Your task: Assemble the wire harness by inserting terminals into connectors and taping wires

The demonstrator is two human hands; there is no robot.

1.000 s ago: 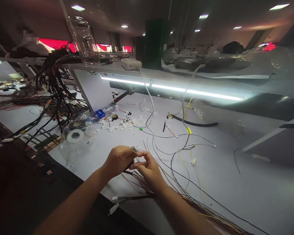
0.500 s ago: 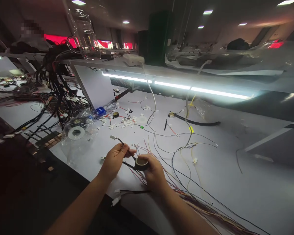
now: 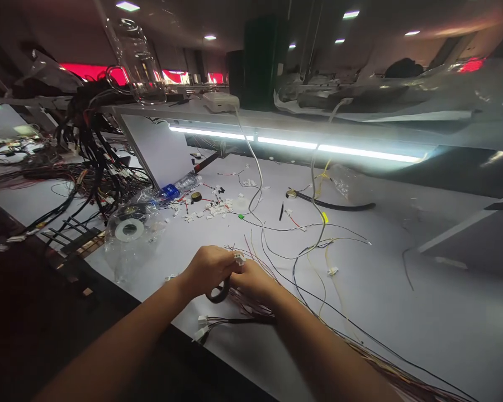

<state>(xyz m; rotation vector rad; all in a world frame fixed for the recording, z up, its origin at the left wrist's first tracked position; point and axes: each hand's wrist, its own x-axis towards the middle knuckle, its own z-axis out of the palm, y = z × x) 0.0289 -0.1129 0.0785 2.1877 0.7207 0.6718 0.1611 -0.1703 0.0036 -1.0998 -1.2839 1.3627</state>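
Note:
My left hand (image 3: 209,269) and my right hand (image 3: 251,279) meet above the front of the table, both closed. A roll of black tape (image 3: 218,294) hangs just below my left fingers, which seem to grip it. At the top of my right hand a white connector (image 3: 240,258) sticks out, the end of a dark cable mostly hidden in the hands. Behind and below them runs a bundle of thin wires (image 3: 247,304). Two white connectors (image 3: 201,326) on dark leads lie near the front edge, below my hands.
Several small white connectors (image 3: 218,208) lie scattered farther back. A plastic bag with a white ring (image 3: 129,229) is at left, near a bottle with a blue label (image 3: 170,192). Black tubing (image 3: 339,205) and loose wires lie to the right. A shelf with a light bar (image 3: 289,143) spans the back.
My hands have come together; the left moved right and over the right. The tape roll shifted left and lower, below the left hand. The cable's connector swung from the left to between the hands.

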